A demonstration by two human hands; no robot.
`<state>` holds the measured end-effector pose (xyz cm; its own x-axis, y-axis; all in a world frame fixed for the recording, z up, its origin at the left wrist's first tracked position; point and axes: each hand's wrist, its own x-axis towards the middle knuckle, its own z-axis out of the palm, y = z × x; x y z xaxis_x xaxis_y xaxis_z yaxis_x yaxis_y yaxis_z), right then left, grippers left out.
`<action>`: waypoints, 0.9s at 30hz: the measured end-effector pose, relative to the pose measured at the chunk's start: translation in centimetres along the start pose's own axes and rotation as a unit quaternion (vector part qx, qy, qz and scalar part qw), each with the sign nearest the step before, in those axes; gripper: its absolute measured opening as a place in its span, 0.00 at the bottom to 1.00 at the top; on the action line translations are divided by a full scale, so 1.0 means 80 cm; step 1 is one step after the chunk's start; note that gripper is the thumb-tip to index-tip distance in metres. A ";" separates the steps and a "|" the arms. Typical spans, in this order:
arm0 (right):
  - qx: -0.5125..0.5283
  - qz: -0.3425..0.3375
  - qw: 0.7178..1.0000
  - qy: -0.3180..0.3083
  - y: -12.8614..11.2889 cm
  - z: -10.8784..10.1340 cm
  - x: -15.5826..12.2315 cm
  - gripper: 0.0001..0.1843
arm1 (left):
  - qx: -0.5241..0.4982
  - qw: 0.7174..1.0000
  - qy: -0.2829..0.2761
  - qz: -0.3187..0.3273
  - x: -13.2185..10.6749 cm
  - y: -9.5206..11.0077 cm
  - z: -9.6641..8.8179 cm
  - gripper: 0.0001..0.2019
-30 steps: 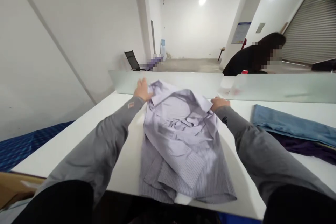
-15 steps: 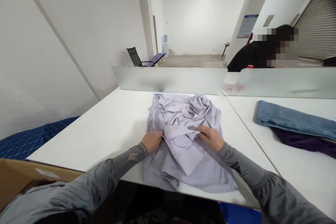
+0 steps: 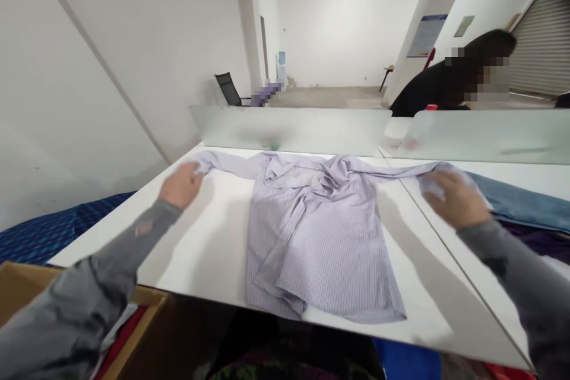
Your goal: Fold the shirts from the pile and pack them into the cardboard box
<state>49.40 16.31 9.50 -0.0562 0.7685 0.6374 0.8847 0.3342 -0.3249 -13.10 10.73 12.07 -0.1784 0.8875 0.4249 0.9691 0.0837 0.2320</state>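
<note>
A pale lilac shirt with thin dark stripes (image 3: 329,249) lies on the white table (image 3: 214,231), its collar area bunched at the far side and its hem near the front edge. My left hand (image 3: 181,183) is closed on the end of one sleeve, pulled out to the left. My right hand (image 3: 456,199), slightly blurred, grips the other sleeve's end, drawn out to the right across the table seam. Both sleeves are stretched sideways from the shoulders. Parts of the cuffs are hidden by my fingers.
Folded blue jeans (image 3: 521,199) and a dark purple garment (image 3: 529,240) lie at the right. A frosted divider (image 3: 303,127) runs along the back. At the lower left stands a cardboard box (image 3: 146,309) with clothes inside. A person in black (image 3: 431,86) leans beyond the divider.
My hands have moved from the shirt's middle far apart to each side, drawing out both sleeves that lay crossed over its front. The striped body now shows flatter.
</note>
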 end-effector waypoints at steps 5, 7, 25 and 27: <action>0.111 -0.126 0.947 -0.274 -0.147 0.032 -0.181 0.21 | 0.031 0.984 -0.145 0.097 -0.159 0.056 0.084 0.16; 0.085 -0.165 0.941 -0.284 -0.175 0.035 -0.219 0.20 | 0.025 0.981 -0.160 0.108 -0.198 0.082 0.096 0.15; 0.052 -0.092 0.925 -0.365 -0.131 -0.058 -0.238 0.12 | -0.022 0.988 -0.062 0.142 -0.242 0.062 0.057 0.10; 0.083 -0.081 0.928 -0.354 -0.158 -0.051 -0.228 0.14 | -0.048 0.984 -0.086 0.151 -0.257 0.089 0.058 0.14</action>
<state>41.17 -4.18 4.81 -0.5235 0.8476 0.0866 0.7587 0.5101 -0.4052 -1.77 -4.84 0.89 0.1541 0.9296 0.3349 0.9515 -0.2309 0.2031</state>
